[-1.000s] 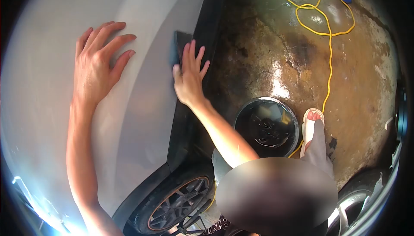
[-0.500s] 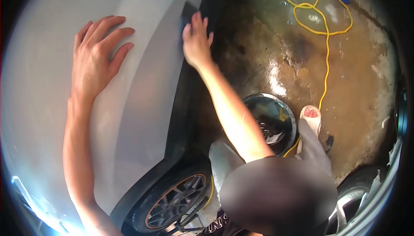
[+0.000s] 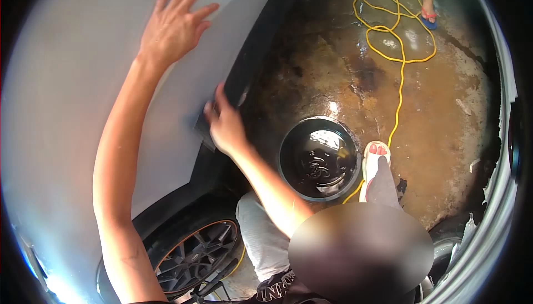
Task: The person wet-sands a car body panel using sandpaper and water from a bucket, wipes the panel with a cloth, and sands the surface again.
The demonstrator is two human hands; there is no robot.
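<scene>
The left hand [image 3: 171, 31] reaches over a pale grey car panel [image 3: 66, 109], fingers spread. Lower and nearer the black sill trim [image 3: 247, 62], the right hand [image 3: 226, 131] is motion-blurred, two digits splayed, over a dark flat pad [image 3: 203, 131] at the panel's lower edge; how tightly it grips, I cannot tell. On the wet floor [image 3: 327, 76] sit a round black tub [image 3: 283, 144] of liquid and a looped yellow cord [image 3: 401, 93].

You have the car panel [image 3: 205, 65] on your left — its wheel [image 3: 197, 257] at the near end. To its right, a bucket [image 3: 321, 199] stands on the floor [image 3: 438, 121], a sandal [image 3: 367, 166] just right of it — the looped cord [image 3: 402, 82] lies far right.
</scene>
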